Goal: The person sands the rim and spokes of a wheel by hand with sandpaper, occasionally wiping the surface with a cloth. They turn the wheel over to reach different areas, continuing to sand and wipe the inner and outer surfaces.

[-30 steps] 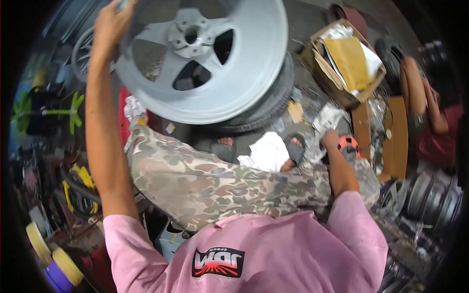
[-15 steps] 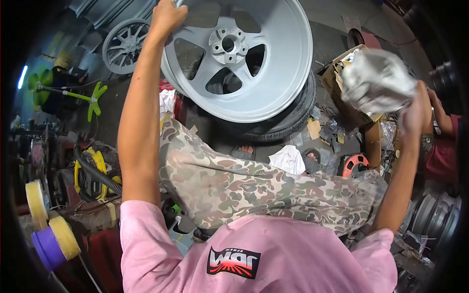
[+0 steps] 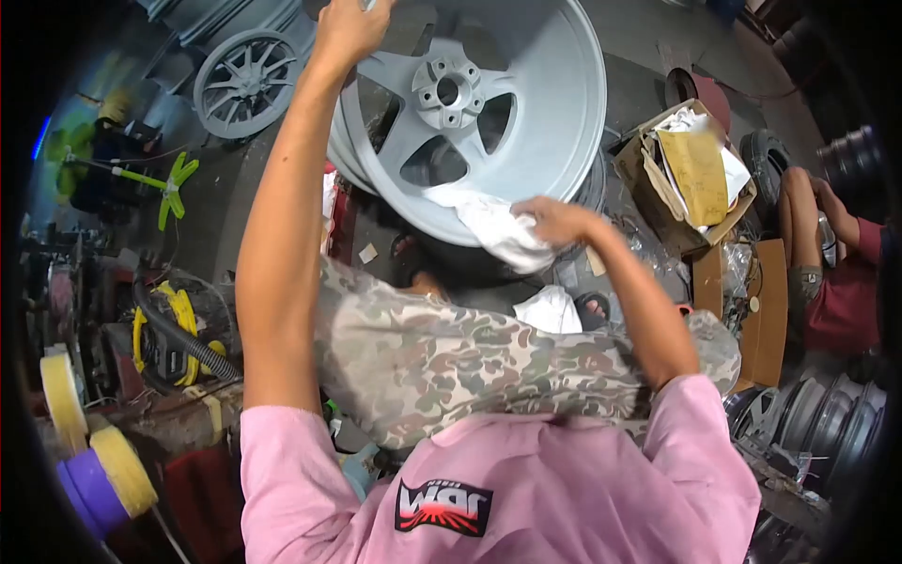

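Observation:
A grey five-spoke wheel rim [image 3: 550,113] stands tilted in front of me, its hub facing my way. My left hand [image 3: 355,33] is closed on its upper left edge; the fingertips are partly cut off by the frame's top. In my right hand [image 3: 556,222] is a bunched white cloth [image 3: 503,230], gripped at one end. The cloth lies against the rim's lower lip, and its loose part hangs below. A black tyre [image 3: 592,193] shows partly behind and under the rim.
An open cardboard box [image 3: 672,202] of papers and cloths stands at right, near a seated person in a red shirt [image 3: 846,305]. Another white cloth [image 3: 548,310] lies by my foot. A grey multi-spoke rim [image 3: 246,85] leans at upper left. Tape rolls [image 3: 122,470] sit at lower left.
My right hand has swung from the far right, beside the box, leftward to the rim's lower lip, bringing the cloth along. The rim has shifted slightly right with my left hand still on it.

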Tool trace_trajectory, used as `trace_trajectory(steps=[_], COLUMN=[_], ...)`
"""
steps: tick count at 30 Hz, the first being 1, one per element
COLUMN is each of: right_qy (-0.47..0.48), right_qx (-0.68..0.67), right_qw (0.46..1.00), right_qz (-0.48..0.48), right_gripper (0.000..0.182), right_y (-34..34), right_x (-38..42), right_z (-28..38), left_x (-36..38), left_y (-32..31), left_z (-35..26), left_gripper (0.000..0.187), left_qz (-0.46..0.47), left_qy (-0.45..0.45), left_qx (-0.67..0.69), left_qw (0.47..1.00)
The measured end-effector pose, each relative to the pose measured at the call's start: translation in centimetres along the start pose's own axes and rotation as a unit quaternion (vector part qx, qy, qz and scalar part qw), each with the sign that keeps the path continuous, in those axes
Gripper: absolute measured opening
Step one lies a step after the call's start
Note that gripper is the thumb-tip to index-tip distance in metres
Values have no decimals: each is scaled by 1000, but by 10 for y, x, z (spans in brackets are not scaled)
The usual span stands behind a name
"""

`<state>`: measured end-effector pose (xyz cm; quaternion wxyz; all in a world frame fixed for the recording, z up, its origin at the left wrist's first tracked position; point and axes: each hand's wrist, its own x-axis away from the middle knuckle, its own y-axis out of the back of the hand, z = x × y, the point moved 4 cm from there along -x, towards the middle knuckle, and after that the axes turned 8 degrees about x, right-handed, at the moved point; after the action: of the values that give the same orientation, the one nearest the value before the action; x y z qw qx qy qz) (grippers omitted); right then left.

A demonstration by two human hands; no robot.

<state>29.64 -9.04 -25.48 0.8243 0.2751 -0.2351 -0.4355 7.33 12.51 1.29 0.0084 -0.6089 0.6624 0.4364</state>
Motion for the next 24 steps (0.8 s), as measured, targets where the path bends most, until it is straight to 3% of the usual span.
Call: trace_trajectory(steps=[2, 3, 4, 5, 6, 7, 8, 10, 11, 12, 13, 14, 16, 18, 20, 22, 24], right_qy=[-119, -140, -166, -250, -274, -388, -485, -420, -411, -396, -357, -279, -243, -302, -322, -365, -415], right_qx=[-110, -94, -79, -62, 34, 86, 138, 96, 58, 127, -2, -11, -26, -42, 37, 20, 91], right_qw=[987, 986, 982, 966, 961, 914, 849, 884, 879, 861, 899, 917, 940, 931, 940, 930, 893], right_qz=[17, -4, -32, -2, -1, 80, 160, 183, 234, 293, 255, 283, 238, 200, 105, -22, -149], right_gripper=[34, 33, 33, 43, 38, 42, 47, 55, 58, 59, 56, 54, 51, 47, 43, 33, 26], right_y=[18, 17, 19, 19, 21, 19, 22, -27, -51, -72, -91, -109, -145, -153, -164, -106, -89], right_x=[22, 37, 63, 93, 125, 156, 183, 224, 227, 217, 211, 193, 181, 175, 178, 182, 189], right_z=[25, 6, -23, -52, -83, -107, -124, -158, -154, -133, -106, -85, -84, -83, -145, -148, -218], left_x=[-6, -9, -6, -6, -3, -32, -39, -48, -44, -37, -33, -30, -22, -13, -4, 2, 5], left_y=[-1, 4, 4, 5, 7, 12, 19, 28, 24, 26, 30, 33, 34, 33, 28, 29, 31], left_z=[26, 20, 22, 23, 13, 86, 90, 124, 114, 103, 99, 96, 79, 57, 31, 21, 17], left_gripper=[35, 36, 37, 38, 38, 40, 39, 42, 44, 46, 46, 46, 45, 51, 55, 58, 62], left_qz=[-16, 3, 7, 0, 60, 74, 84, 77, 83, 85, 87, 95, 113, 75, 54, 26, -2], left_qy=[-48, -116, -43, -28, 93, 38, -11, -90, -51, -12, -14, -15, -21, 5, 17, 32, 23], left_qx=[-33, -57, -21, -34, -24, 4, -112, -137, -114, -93, -92, -80, -68, -99, -74, -53, -100], left_qw=[998, 992, 999, 999, 994, 997, 990, 983, 989, 992, 992, 992, 991, 992, 996, 998, 995])
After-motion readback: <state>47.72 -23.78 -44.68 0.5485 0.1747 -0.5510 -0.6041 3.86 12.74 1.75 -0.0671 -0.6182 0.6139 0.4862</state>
